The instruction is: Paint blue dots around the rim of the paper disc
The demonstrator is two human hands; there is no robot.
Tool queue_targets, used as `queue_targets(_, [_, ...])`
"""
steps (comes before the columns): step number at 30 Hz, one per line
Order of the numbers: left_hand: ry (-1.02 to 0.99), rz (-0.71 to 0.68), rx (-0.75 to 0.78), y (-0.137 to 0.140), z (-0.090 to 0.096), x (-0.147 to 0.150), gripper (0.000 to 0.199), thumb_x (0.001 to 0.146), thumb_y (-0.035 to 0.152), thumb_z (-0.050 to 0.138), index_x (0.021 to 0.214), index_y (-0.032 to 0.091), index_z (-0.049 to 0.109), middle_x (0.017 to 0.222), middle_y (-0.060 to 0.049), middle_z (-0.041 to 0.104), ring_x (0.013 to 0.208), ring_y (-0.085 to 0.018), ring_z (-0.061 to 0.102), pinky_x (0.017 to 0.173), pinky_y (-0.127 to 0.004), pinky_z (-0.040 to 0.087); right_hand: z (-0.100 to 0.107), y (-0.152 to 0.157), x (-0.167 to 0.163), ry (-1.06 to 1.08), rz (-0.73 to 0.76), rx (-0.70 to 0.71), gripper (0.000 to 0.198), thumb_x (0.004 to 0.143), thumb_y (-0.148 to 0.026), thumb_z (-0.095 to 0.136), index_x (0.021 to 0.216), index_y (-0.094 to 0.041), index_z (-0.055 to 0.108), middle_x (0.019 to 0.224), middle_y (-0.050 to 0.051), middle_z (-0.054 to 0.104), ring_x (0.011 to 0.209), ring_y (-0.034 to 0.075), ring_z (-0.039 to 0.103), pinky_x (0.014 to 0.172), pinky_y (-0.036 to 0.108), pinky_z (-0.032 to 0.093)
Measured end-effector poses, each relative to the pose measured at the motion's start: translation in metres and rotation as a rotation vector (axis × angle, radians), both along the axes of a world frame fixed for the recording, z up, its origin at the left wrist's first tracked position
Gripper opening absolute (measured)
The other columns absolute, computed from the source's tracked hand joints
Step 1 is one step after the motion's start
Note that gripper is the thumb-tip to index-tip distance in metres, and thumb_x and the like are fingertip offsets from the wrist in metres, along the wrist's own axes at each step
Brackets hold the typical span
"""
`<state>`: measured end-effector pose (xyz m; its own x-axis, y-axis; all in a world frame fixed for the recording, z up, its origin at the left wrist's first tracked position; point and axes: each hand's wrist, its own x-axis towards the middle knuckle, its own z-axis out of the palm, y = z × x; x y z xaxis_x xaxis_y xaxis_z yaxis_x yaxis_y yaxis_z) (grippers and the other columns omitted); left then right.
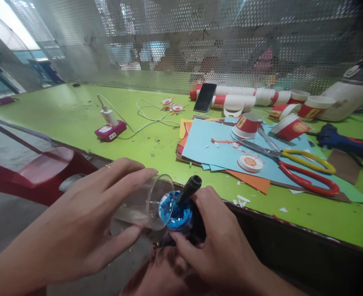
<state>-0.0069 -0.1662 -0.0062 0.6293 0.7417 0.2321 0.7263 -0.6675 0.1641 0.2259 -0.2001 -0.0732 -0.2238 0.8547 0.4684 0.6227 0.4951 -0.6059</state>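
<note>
My left hand (98,209) is wrapped round a clear drinking glass (138,205), tilted on its side with its mouth toward the right. Right at that mouth is a small jar of blue paint (179,220), its rim smeared with thick wet blue. My right hand (217,230) grips the jar from its right side, thumb at the front. A black stick-like handle (190,189) with a hollow end leans up out of the jar. Both hands are over my lap, before the table edge. I cannot make out any liquid leaving the glass.
On the green table (157,152) lie blue paper sheets (206,142), scissors (277,154), cut paper cups (246,125), a phone (205,97) and a purple power socket (110,130) with a charger cable. A glue gun (338,137) lies at right. A red chair (42,168) stands at left.
</note>
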Motion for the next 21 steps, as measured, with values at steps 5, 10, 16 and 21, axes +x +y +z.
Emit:
queue_targets(5, [-0.14,0.0,-0.029,0.003,-0.005,-0.003,0.068,0.079,0.031,0.07,0.142,0.032,0.043,0.133,-0.006,0.056,0.116,-0.03,0.058,0.091,-0.038,0.054,0.002,-0.001,0.0,0.037,-0.008,-0.029,0.029,0.076,-0.016,0.067,0.102,-0.017,0.057,0.091,0.008,0.062,0.087,0.025,0.057,0.07,0.039,0.051])
queue_targets(10, [-0.466,0.117,-0.144,0.008,-0.015,-0.005,0.068,0.071,0.035,0.083,0.133,0.036,0.054,0.128,-0.003,0.062,0.11,-0.029,0.064,0.099,-0.038,0.052,0.005,-0.001,0.002,0.091,-0.016,-0.147,0.026,0.08,-0.018,0.066,0.105,-0.019,0.058,0.101,0.008,0.062,0.094,0.024,0.058,0.08,0.041,0.051])
queue_targets(16, [-0.905,0.218,-0.37,0.024,-0.021,0.002,0.066,0.061,0.035,0.091,0.121,0.031,0.064,0.116,-0.004,0.071,0.109,-0.028,0.067,0.091,-0.035,0.056,0.013,0.006,0.011,0.206,0.026,-0.248,0.036,0.079,-0.022,0.073,0.113,-0.023,0.062,0.108,0.004,0.069,0.098,0.02,0.065,0.086,0.036,0.052])
queue_targets(21, [-1.042,0.208,-0.414,0.052,-0.017,0.015,0.064,0.06,0.035,0.092,0.118,0.022,0.066,0.112,-0.007,0.073,0.107,-0.029,0.067,0.091,-0.038,0.053,0.03,0.016,0.022,0.298,-0.021,-0.426,0.04,0.075,-0.03,0.076,0.113,-0.023,0.066,0.115,0.005,0.073,0.103,0.025,0.068,0.088,0.041,0.054])
